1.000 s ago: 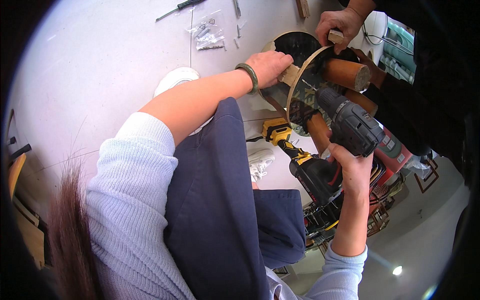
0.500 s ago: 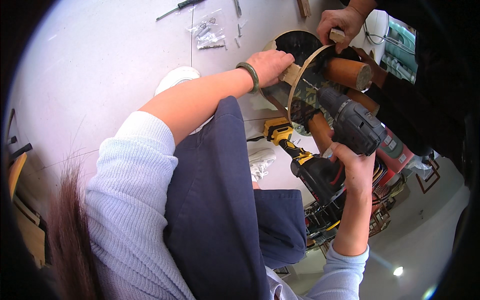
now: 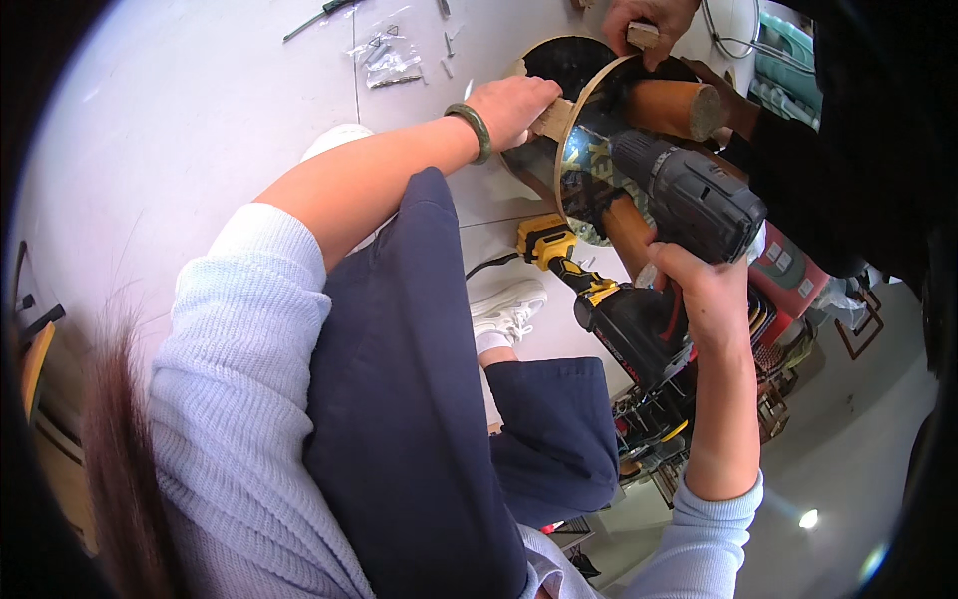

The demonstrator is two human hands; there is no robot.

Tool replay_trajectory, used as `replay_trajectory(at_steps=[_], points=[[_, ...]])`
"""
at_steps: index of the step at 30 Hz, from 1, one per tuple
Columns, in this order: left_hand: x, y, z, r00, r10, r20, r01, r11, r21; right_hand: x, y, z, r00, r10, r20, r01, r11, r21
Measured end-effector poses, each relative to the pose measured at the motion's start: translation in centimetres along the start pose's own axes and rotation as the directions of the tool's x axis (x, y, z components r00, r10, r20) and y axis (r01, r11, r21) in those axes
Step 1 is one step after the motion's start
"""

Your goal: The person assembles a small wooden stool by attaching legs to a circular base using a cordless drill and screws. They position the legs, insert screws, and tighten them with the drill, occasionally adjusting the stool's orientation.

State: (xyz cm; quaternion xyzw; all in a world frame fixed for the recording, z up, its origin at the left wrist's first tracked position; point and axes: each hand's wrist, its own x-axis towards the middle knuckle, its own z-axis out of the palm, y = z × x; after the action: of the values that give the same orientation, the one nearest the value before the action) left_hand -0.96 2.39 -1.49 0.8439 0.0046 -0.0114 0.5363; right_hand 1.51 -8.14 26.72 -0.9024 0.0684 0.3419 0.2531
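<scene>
My right hand (image 3: 704, 285) is wrapped round the handle of a dark grey cordless drill (image 3: 704, 200). The drill's nose points at the face of a round wooden board (image 3: 587, 165), where a pale glow falls; its bit is barely visible there. A second round board (image 3: 559, 60) stands behind the first, with a small wood block (image 3: 555, 120) between them. My left hand (image 3: 517, 110) grips that block at the boards' edge. Brown round legs (image 3: 671, 108) stick out from the near board's face. At the far rim, another person's hand (image 3: 654, 18) holds a wood block (image 3: 643, 37).
A yellow and black power tool (image 3: 599, 290) is below the boards. On the pale floor lie a screwdriver (image 3: 321, 18), a clear plastic bag (image 3: 384, 48), a drill bit (image 3: 397, 81) and screws. A red container (image 3: 788, 280) and green cases (image 3: 783, 70) are at the right.
The drill has come closer to the board, and its bit, plain before, is now barely visible. A glow has appeared on the board. The whole view has shifted slightly.
</scene>
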Motion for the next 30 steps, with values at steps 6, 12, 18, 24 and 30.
replay_trajectory(at_steps=[6, 12, 18, 24, 30], points=[[0.0, 0.1, -0.3, 1.0, -0.007, 0.028, 0.007, 1.0, -0.024, 0.1, -0.3, 0.0, 1.0, 0.001, 0.005, -0.001, 1.0, 0.002], [0.0, 0.0, -0.1, 1.0, 0.004, 0.02, -0.004, 1.0, -0.017, 0.4, -0.1, -0.2, 0.999, 0.037, 0.005, -0.037, 0.999, 0.002], [0.0, -0.3, 0.2, 1.0, 0.026, -0.017, -0.026, 0.999, -0.036, 0.0, 0.2, 0.4, 1.0, 0.016, -0.017, -0.017, 1.0, -0.006], [-0.1, -0.3, 0.2, 1.0, 0.023, -0.015, -0.024, 0.999, -0.038, -0.1, 0.4, 0.7, 1.0, 0.0, -0.025, 0.001, 0.998, 0.06], [-0.1, -0.1, 0.1, 1.0, 0.022, -0.016, -0.022, 0.999, -0.032, -0.1, 0.7, 0.6, 1.0, 0.014, -0.01, -0.013, 1.0, 0.028]])
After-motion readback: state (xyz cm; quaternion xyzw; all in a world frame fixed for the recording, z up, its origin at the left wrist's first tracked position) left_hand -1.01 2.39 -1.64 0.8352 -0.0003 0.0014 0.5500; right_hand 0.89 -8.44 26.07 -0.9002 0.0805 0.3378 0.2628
